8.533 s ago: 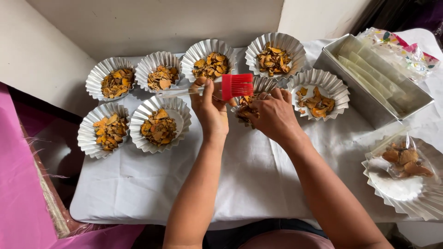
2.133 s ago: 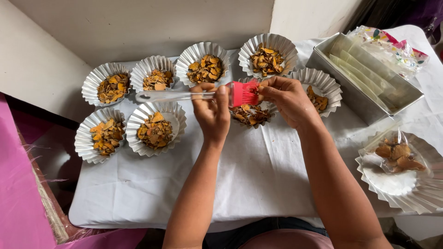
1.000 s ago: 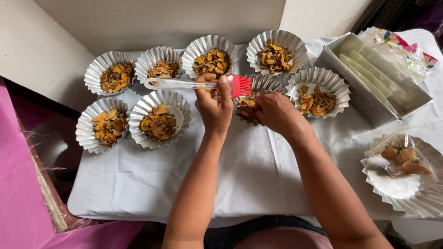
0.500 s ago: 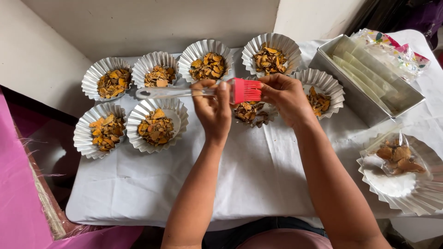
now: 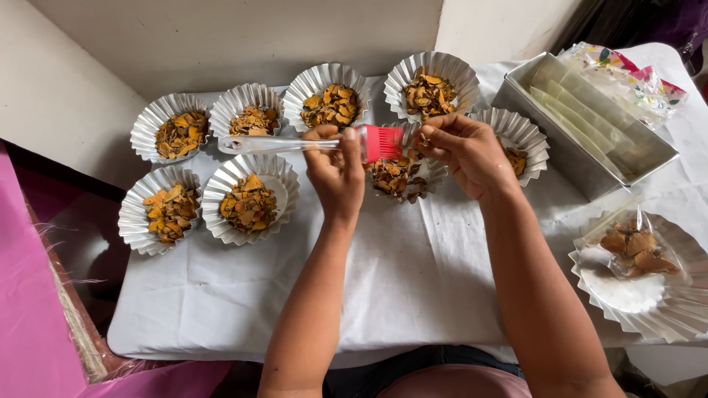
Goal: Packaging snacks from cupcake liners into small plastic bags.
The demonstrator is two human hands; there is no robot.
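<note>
My left hand (image 5: 335, 171) grips a brush (image 5: 310, 143) with a clear handle and red bristles, held level over the table. The bristles point right at my right hand (image 5: 461, 151), whose fingertips pinch a small dried piece against them. Both hands hover over a fluted foil cup (image 5: 402, 177) of brown and orange dried slices. Several similar foil cups of orange slices surround it, such as one (image 5: 251, 195) left of my left hand and one (image 5: 431, 85) behind my right hand. All stand on a white cloth-covered table (image 5: 413, 273).
A metal loaf tin (image 5: 590, 133) with pale strips sits at the back right, a printed plastic bag (image 5: 627, 70) behind it. A stack of foil cups (image 5: 641, 287) holding a clear bag of brown pieces is at the right edge. Pink cloth (image 5: 29, 309) lies left.
The brush and both hands have stayed over the middle cup, shifting only slightly. My right hand's fingers have closed in on the bristles.
</note>
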